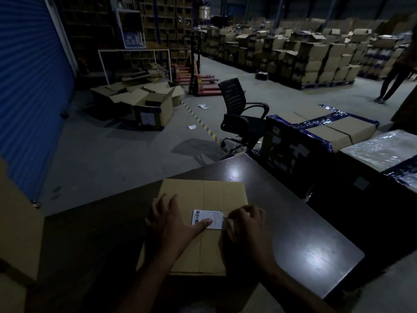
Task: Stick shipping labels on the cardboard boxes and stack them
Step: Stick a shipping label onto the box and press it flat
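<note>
A flat brown cardboard box [214, 195] lies on the dark table [304, 240] in front of me. A white shipping label [214, 216] with a barcode sits on the box top near its right side. My left hand [171, 222] rests flat on the box, and its thumb presses the label's lower edge. My right hand [246, 224] has curled fingers at the label's right edge, where a shiny strip shows; what it pinches is hard to make out in the dim light.
A tall cardboard box [18, 233] stands at the left of the table. Blue-taped cartons [338, 132] and a wrapped bundle [383, 147] lie to the right. A black office chair [239, 114] is behind the table. A person's legs [392, 82] show far right.
</note>
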A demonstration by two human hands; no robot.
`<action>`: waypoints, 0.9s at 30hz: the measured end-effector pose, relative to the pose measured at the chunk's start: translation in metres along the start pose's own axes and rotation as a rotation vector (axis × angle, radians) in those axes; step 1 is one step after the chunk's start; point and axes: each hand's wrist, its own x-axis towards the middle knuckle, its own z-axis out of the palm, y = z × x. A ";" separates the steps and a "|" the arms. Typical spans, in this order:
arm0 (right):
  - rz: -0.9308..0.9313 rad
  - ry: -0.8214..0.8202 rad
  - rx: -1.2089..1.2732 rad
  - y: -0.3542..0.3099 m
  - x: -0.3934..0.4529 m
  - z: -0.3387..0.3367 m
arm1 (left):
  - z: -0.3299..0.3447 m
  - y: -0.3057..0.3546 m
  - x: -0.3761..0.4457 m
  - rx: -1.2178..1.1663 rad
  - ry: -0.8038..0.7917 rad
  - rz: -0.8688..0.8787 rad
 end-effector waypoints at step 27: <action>-0.097 -0.211 -0.051 0.022 0.059 -0.002 | -0.001 -0.006 0.014 -0.060 -0.075 0.106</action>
